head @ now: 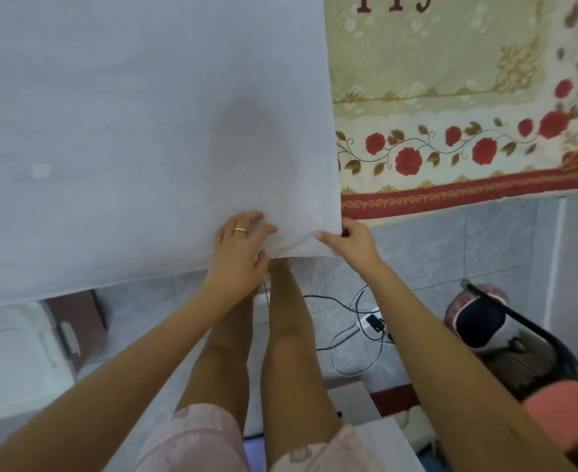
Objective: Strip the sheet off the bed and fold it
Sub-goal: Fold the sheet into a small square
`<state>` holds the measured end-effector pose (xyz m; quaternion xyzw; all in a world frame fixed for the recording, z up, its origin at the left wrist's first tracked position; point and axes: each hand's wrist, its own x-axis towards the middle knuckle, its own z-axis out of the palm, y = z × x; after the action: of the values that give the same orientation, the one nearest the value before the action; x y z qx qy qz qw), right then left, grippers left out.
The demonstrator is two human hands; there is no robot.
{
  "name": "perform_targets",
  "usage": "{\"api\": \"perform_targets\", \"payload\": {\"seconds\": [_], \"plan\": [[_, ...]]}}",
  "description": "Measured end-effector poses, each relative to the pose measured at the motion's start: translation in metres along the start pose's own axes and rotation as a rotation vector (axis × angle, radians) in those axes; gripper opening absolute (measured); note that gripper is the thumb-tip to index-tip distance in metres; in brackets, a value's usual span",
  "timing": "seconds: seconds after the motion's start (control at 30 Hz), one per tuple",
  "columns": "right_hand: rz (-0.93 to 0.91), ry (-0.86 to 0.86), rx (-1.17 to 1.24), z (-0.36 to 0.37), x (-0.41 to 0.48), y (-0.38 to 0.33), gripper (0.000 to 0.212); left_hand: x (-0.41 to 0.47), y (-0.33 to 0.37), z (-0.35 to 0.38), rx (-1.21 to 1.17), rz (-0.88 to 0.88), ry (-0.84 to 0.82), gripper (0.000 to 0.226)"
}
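Note:
A white sheet covers the left and middle of the bed, its right edge running down to a corner at the bed's near edge. My left hand, wearing a ring, rests on the sheet near that corner with fingers spread and slightly bent. My right hand pinches the sheet's corner between thumb and curled fingers. Beside the sheet, a cream blanket with red roses lies uncovered on the right part of the bed.
My bare legs stand against the bed on a pale tiled floor. Black cables and a charger lie on the floor to the right. A dark chair with clothes stands further right. A white box sits at the left.

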<state>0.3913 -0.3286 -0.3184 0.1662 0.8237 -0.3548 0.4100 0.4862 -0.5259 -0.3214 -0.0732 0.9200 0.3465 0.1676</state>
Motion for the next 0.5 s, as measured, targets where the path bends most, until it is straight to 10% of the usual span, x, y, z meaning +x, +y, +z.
{"api": "perform_targets", "payload": {"seconds": [0.5], "plan": [[0.047, -0.206, 0.240, -0.033, -0.094, -0.129, 0.031, -0.036, 0.056, -0.097, -0.381, -0.179, -0.208, 0.068]]}}
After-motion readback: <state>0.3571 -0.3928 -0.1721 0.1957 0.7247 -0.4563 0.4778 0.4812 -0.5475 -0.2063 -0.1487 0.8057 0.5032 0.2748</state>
